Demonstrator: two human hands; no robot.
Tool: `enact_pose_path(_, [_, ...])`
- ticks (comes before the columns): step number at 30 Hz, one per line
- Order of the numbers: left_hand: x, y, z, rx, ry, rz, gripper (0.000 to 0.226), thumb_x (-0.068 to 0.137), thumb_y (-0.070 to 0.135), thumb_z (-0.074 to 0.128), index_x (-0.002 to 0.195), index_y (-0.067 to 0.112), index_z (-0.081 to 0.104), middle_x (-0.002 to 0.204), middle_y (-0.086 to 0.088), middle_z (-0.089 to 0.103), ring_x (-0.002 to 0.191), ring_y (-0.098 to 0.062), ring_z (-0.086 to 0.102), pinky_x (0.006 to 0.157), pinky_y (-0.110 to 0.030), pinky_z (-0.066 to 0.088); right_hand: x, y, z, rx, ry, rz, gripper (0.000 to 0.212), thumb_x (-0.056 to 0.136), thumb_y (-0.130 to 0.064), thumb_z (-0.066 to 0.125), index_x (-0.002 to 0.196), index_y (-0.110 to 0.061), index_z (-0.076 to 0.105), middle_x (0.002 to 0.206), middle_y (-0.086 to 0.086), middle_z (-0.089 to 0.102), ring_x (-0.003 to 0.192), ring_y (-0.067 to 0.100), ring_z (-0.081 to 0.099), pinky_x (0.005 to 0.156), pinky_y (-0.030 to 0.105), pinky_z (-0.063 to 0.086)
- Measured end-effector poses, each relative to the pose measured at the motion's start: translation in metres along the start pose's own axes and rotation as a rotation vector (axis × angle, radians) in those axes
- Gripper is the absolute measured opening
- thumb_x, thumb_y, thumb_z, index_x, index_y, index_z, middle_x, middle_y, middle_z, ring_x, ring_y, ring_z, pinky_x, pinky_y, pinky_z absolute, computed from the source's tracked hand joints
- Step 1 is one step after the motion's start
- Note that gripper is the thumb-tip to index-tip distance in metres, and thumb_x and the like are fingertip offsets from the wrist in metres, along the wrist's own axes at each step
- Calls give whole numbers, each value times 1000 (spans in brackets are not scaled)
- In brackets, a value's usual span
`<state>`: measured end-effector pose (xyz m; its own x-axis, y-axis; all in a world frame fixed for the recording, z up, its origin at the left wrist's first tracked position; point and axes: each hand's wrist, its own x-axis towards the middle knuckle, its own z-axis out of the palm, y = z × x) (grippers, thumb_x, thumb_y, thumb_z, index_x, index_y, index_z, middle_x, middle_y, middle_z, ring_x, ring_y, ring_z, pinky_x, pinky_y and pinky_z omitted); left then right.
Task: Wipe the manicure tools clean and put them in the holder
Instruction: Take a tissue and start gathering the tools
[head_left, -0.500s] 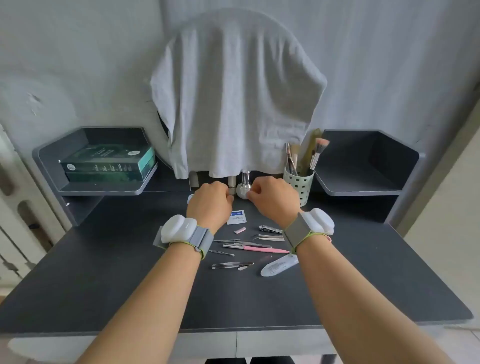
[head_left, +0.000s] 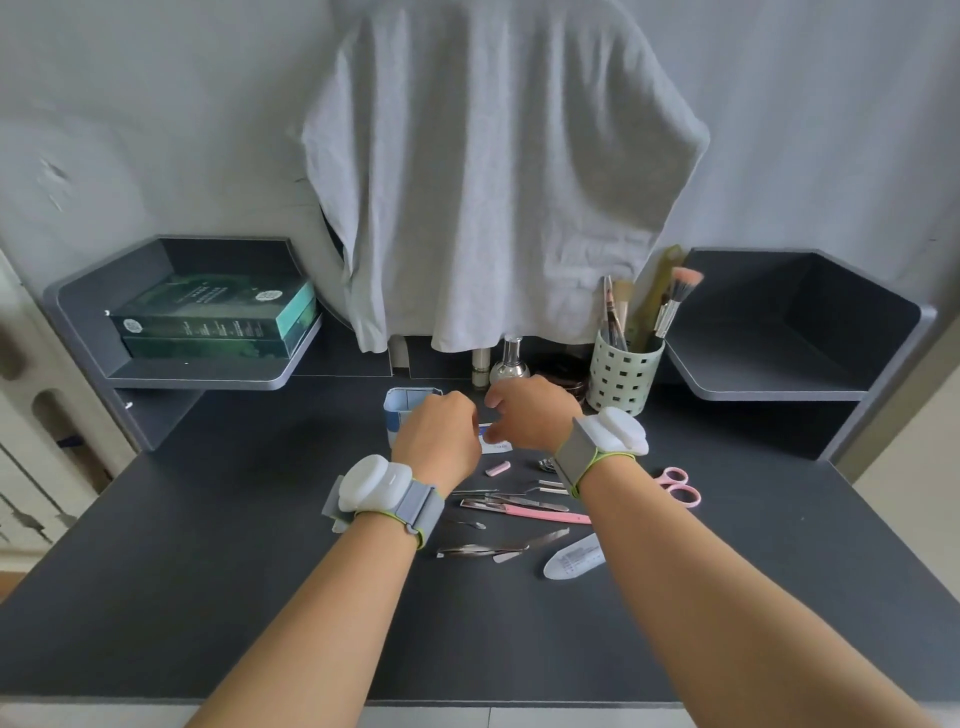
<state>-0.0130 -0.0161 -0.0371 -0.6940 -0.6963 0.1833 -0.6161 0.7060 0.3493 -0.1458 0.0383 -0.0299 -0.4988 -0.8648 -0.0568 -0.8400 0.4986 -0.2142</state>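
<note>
My left hand (head_left: 441, 436) and my right hand (head_left: 532, 415) hover close together at the back middle of the dark desk (head_left: 208, 571). Between them a small white and blue wipe packet (head_left: 496, 444) lies flat, with my right fingertips at its edge and the thumb held apart. My left fingers are curled and hidden behind the hand. A pale blue holder box (head_left: 404, 410) stands just left of my left hand. Nearer me lie several manicure tools: a pink-handled tool (head_left: 545, 514), steel tweezers (head_left: 483, 551), a nail clipper (head_left: 545, 464) and pink scissors (head_left: 680, 488).
A green perforated cup (head_left: 623, 374) with brushes stands at the back right, with a silver bottle (head_left: 510, 364) beside it. A grey cloth (head_left: 493, 182) hangs over the mirror. Green boxes (head_left: 208, 322) fill the left shelf. A white plastic sleeve (head_left: 574, 558) lies near the tweezers.
Both hands have drawn back from the silver bottle toward me and now sit over the wipe packet. The blue holder box has come into view beside my left hand.
</note>
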Motion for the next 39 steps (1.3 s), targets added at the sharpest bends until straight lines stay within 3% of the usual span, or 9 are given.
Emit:
enact_pose_path(5, [0,0,2,-8,-12,-6,23,95,15,55,109,16,73,106,-11,69,94,-31,65,66,-33,42,9,-3,8,-62,-48,-32,58,78,-42,76,131,-30,58,127,0,62,121,25,53,102,44,45])
enact_pose_path(15, [0,1,1,10,-11,-28,23,98,18,52,111,15,72,108,-12,69,93,-30,65,66,-32,43,18,-2,11,-169,-24,-19,52,74,-49,79,118,-25,67,121,3,60,118,28,49,98,45,36])
enact_pose_path(19, [-2,1,-2,22,14,-31,24,98,18,52,111,16,72,109,-11,70,94,-30,65,66,-31,43,17,0,12,-114,-1,-16,48,76,-47,78,115,-22,66,116,3,62,112,27,54,97,43,40])
enact_pose_path(24, [-3,1,-7,20,17,-39,24,101,21,50,115,14,69,110,-12,69,95,-30,65,66,-31,42,10,7,0,39,-44,-18,25,82,-35,74,99,-22,62,103,3,66,94,26,63,85,40,55])
enact_pose_path(26, [-5,2,-10,15,19,-43,25,102,24,50,117,14,67,111,-11,68,97,-29,64,67,-31,42,4,10,-6,84,-39,-36,18,83,-32,73,92,-24,59,101,3,66,93,26,63,84,39,55])
enact_pose_path(29, [-7,2,-13,-11,16,-29,26,101,27,50,119,16,65,114,-10,68,102,-31,64,72,-37,49,-6,12,-16,191,-6,-53,19,86,-26,72,103,-22,65,106,1,68,97,23,64,86,38,55])
enact_pose_path(31, [-9,5,-15,-19,19,-19,27,100,28,49,121,20,64,116,-7,68,105,-31,63,75,-41,52,-13,11,-23,266,19,-83,17,88,-20,70,104,-21,63,106,0,68,94,21,64,75,29,52])
enact_pose_path(34, [-12,10,-19,-25,54,0,25,100,28,47,118,25,63,115,-1,68,105,-29,62,71,-36,46,-25,9,-32,314,46,-124,15,88,-17,68,95,-23,57,98,-1,68,85,18,63,61,22,44])
enact_pose_path(39, [-14,14,-25,-82,127,27,22,101,33,47,106,28,68,104,0,58,94,-28,62,69,-38,50,-38,7,-38,301,73,-154,13,88,-18,67,92,-24,56,90,-3,65,81,18,59,63,25,43])
